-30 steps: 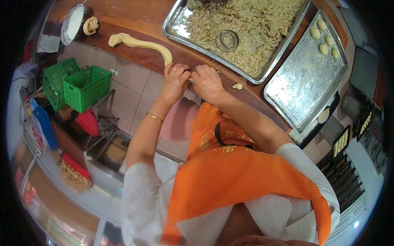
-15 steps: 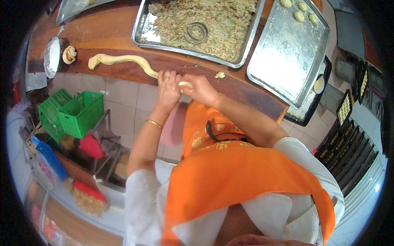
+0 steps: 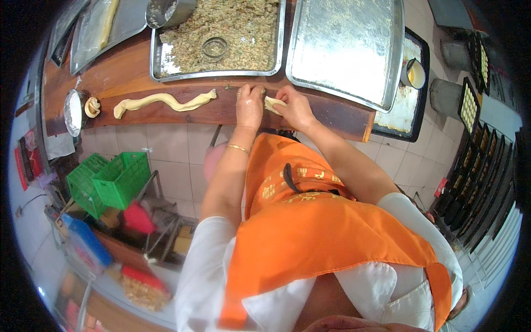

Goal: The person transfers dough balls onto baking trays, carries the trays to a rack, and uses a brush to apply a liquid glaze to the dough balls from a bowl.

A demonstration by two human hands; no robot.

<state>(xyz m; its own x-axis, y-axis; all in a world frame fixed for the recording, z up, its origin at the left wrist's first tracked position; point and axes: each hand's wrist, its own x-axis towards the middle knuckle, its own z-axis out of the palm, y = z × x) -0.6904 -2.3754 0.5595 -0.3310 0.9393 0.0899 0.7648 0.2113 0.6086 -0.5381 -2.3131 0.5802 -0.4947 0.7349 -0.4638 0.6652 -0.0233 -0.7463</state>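
A pale piece of dough point(image 3: 273, 104) is pinched in my right hand point(image 3: 297, 110), between thumb and fingers, low over the wooden table. Close beside it my left hand point(image 3: 250, 108) has its fingers curled together with the tips down at the tabletop. What those fingertips hold, if anything, is hidden. A long wavy rope of dough point(image 3: 166, 100) lies on the wood to the left, apart from both hands.
Beyond my hands sits a metal tray point(image 3: 166, 77) of crumbly filling with a ring cutter point(image 3: 214, 48) on it. At right is a large metal tray point(image 3: 343, 61) over a dark baking tray point(image 3: 418, 119). A white bowl point(image 3: 73, 112) and coiled dough point(image 3: 93, 107) stand far left.
The dough rope, once reaching my left hand, now lies apart from it. My hands have separated and shifted right along the table. The view has shifted; the small dough scrap no longer shows.
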